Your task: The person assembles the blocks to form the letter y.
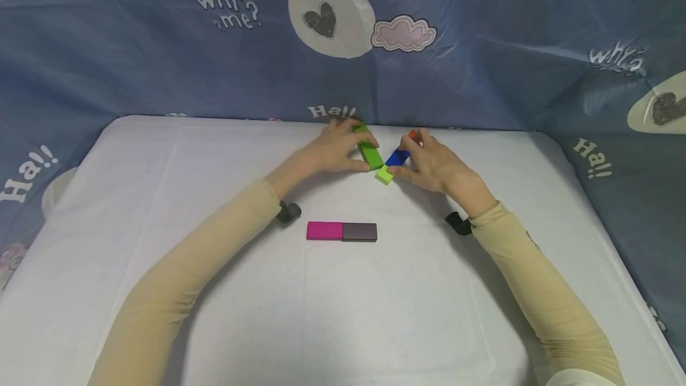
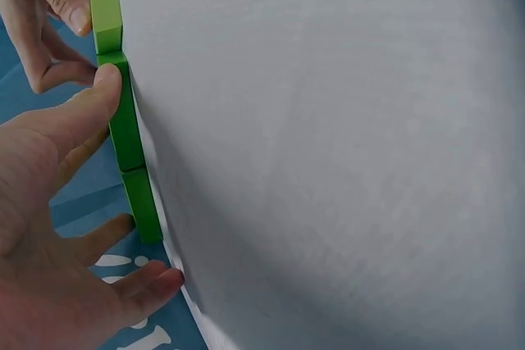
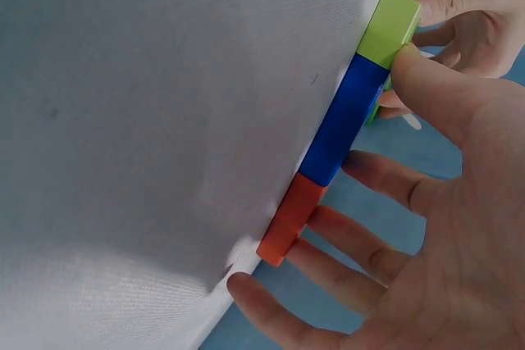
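Observation:
A long green block (image 1: 367, 152) slants near the table's back edge, a shorter green block (image 2: 143, 206) end to end with it. My left hand (image 1: 339, 146) grips the long green one, thumb on its near part and index finger over it. Beside it, a lime block (image 1: 384, 175), a blue block (image 1: 397, 157) and an orange-red block (image 3: 291, 220) form a slanted row whose near end meets the green row in a V. My right hand (image 1: 435, 162) holds this row, thumb at the lime-blue joint, fingers along the blue and orange-red blocks.
A magenta block (image 1: 324, 231) and a dark grey block (image 1: 359, 232) lie end to end nearer the front. White cloth covers the table (image 1: 300, 314). A blue printed curtain (image 1: 161, 64) rises behind its back edge.

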Available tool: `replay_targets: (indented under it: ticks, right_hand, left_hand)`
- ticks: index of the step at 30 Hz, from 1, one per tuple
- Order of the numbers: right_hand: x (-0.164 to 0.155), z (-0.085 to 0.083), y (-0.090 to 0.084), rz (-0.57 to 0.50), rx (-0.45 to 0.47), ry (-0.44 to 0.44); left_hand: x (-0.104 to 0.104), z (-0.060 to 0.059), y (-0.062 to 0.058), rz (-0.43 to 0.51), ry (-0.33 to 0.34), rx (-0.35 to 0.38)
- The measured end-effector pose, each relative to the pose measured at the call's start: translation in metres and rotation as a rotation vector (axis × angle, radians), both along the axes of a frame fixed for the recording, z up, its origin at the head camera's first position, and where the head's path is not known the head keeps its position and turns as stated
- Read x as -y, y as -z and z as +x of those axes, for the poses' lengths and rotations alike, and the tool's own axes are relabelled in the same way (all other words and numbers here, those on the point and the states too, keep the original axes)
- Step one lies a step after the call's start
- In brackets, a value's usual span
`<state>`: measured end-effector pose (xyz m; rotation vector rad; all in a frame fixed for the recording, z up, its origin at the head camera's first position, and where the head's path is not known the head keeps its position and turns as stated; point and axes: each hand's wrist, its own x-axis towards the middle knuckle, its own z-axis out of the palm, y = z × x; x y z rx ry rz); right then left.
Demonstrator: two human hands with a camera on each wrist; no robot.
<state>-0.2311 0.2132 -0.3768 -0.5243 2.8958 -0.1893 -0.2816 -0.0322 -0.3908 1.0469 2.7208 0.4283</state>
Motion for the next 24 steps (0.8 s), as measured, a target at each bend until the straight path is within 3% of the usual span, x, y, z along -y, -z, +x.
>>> replay_targets:
  ticks: [8,16,19,24]
  right_hand:
    - [-0.001,0.0,0.001,0.005,0.0,-0.002]
    - [0.002,-0.001,0.002,0.017,-0.001,-0.002]
    - [0.002,-0.001,0.003,0.016,0.002,-0.002]
    - [0.001,-0.001,0.002,0.019,0.007,0.002]
  left_hand:
    - [0.001,0.003,-0.001,-0.002,-0.009,0.009]
    - [0.005,0.012,-0.003,0.023,-0.066,-0.023]
    - [0.006,0.02,-0.004,0.051,-0.045,-0.069]
    - [0.006,0.042,-0.01,0.102,0.029,-0.097]
